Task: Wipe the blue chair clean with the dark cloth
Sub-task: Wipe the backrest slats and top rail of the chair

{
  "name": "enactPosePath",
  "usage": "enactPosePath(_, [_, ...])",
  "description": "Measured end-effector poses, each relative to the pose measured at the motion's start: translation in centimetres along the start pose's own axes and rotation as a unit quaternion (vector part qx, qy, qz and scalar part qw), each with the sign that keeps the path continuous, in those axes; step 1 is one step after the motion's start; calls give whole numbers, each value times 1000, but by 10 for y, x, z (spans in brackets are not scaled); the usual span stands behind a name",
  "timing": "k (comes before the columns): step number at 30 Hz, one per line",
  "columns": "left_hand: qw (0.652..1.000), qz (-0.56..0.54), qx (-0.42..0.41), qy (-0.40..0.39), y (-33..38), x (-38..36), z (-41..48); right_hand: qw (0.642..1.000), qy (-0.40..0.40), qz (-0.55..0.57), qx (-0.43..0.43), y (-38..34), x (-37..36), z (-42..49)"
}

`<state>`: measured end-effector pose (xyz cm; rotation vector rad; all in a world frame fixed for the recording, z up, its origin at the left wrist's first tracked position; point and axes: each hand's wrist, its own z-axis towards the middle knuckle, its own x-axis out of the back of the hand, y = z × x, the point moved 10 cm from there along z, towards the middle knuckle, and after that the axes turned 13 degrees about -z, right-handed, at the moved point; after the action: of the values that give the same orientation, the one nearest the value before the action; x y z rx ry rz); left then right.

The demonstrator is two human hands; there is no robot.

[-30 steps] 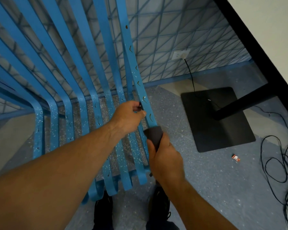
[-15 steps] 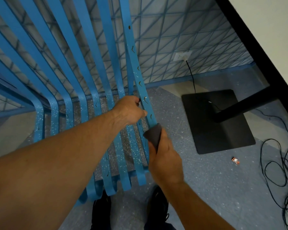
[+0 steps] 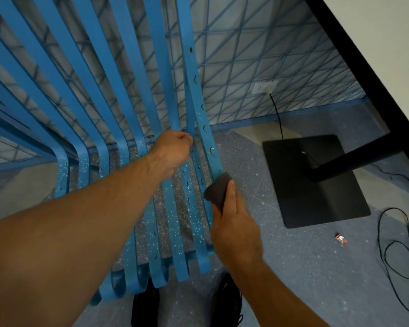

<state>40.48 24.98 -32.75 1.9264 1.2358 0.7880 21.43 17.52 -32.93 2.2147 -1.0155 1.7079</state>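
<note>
Standing at the front edge of the blue chair point(image 3: 132, 90), two dark shoes point(image 3: 144, 305) show just below the curled ends of its seat slats. The right hand point(image 3: 234, 227) is at the chair's right edge, fingers and thumb wrapped round the dark cloth point(image 3: 216, 191). The cloth is pressed against the rightmost slat where the seat bends up into the back. A little further in, the left hand point(image 3: 172, 149) is closed in a fist round the neighbouring slat at the same bend; its fingertips are hidden behind the slat. The seat slats are speckled with pale flecks, and the rightmost one carries small dark curved marks up its back. On the floor to the right of the chair lie a black base plate point(image 3: 316, 180) with a post, a small orange wrapper point(image 3: 341, 239) and loose black cables point(image 3: 399, 244). Beyond the chair, a white wall socket point(image 3: 263, 87) sits on the patterned wall.
</note>
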Motion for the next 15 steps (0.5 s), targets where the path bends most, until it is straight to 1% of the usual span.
enactPosePath(2, [1000,-20,-9,-6,5,-5,2,999,-29,17,-41,6,-3,9])
enactPosePath(5, [999,-44,-17,-22,7,-14,7,993,-51,36,-101,6,1,37])
enactPosePath(8, [997,-73,-7,-24,4,-18,15,990,-39,67,-121,-7,11,70])
enactPosePath(11, [988,-149,31,-24,-1,-21,23,991,-6,73,-110,-16,18,83])
enactPosePath(13, [980,-189,51,-27,-1,-20,29,997,4,25,-70,-22,20,75])
enactPosePath(15, [976,-209,55,-30,5,-19,36,1000,2,-19,-11,-28,18,62])
